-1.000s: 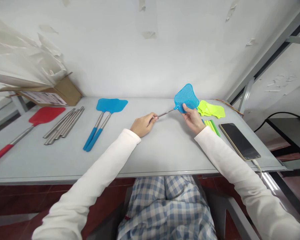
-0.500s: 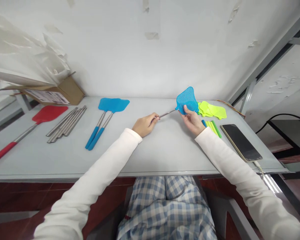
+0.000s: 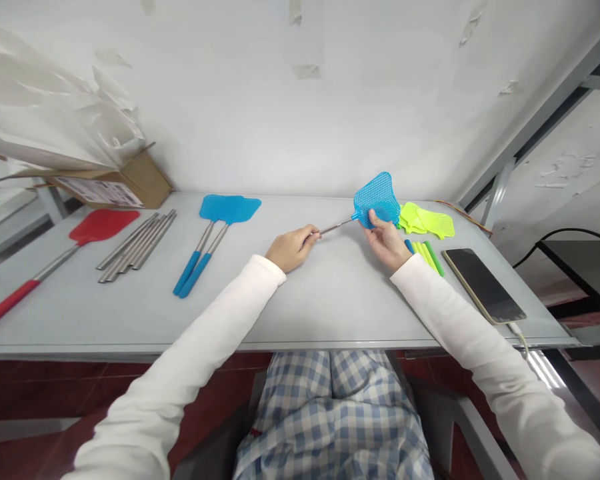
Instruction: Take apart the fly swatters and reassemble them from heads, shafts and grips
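Observation:
Between my hands is a fly swatter with a blue perforated head [image 3: 377, 195] and a thin metal rod [image 3: 336, 226]. My left hand [image 3: 291, 249] is closed around the rod's near end, which its fingers hide. With thumb and fingers, my right hand [image 3: 386, 241] pinches the lower part of the blue head. Lime-green swatter heads [image 3: 434, 221] lie just right of that hand. Green, lime and blue grip sleeves [image 3: 427, 256] rest beside my right wrist. To the left of my left hand lie blue fly swatters [image 3: 235, 210] with blue grips, partly overlapping.
Several metal tubes [image 3: 139, 247] lie at the left, near a red fly swatter [image 3: 103, 225]. Behind them stands an open cardboard box [image 3: 143, 181]. A phone [image 3: 484, 285] with a white cable sits at the right. The white wall [image 3: 260, 120] rises along the table's [image 3: 325, 310] back edge.
The view has shifted very slightly. Both hands keep the same hold on the blue fly swatter, and its head appears a little more tilted to the right.

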